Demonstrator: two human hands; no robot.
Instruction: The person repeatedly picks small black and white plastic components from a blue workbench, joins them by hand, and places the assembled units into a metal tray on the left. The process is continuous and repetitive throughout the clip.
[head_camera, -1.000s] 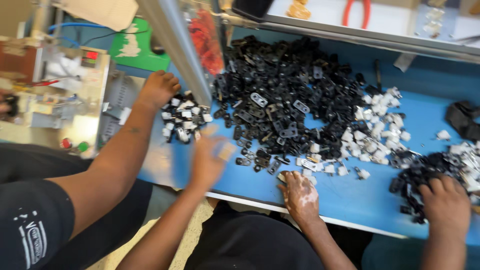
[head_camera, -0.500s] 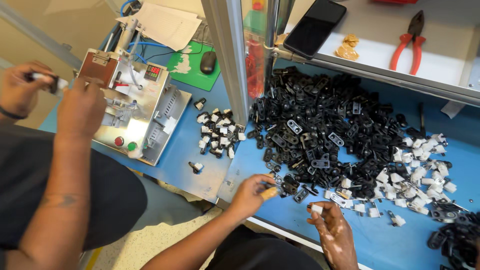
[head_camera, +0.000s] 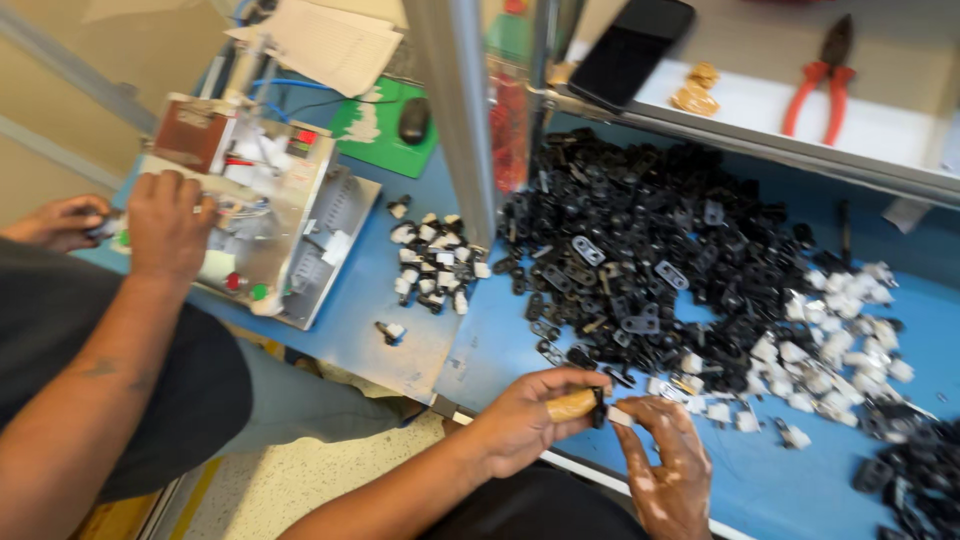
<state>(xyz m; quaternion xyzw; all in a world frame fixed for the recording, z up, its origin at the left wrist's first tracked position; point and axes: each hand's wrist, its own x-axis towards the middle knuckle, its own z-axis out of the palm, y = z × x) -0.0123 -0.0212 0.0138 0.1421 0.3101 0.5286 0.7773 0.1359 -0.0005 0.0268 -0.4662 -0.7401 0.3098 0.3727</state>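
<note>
One phone (head_camera: 630, 50), one pair of pliers (head_camera: 822, 72), one computer mouse (head_camera: 413, 120), four hands in view.

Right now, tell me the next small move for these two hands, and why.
Probably ease the white piece in the right hand into the black clip on the tan-handled tool held by the left hand: the parts sit end to end, seemingly not yet joined.

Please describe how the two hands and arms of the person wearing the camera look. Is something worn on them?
Both forearms are bare, with no sleeves in view. The left hand wears no glove, ring or watch. The right hand is also bare, with pale patches that look like dust or residue on its fingers and back.
</note>
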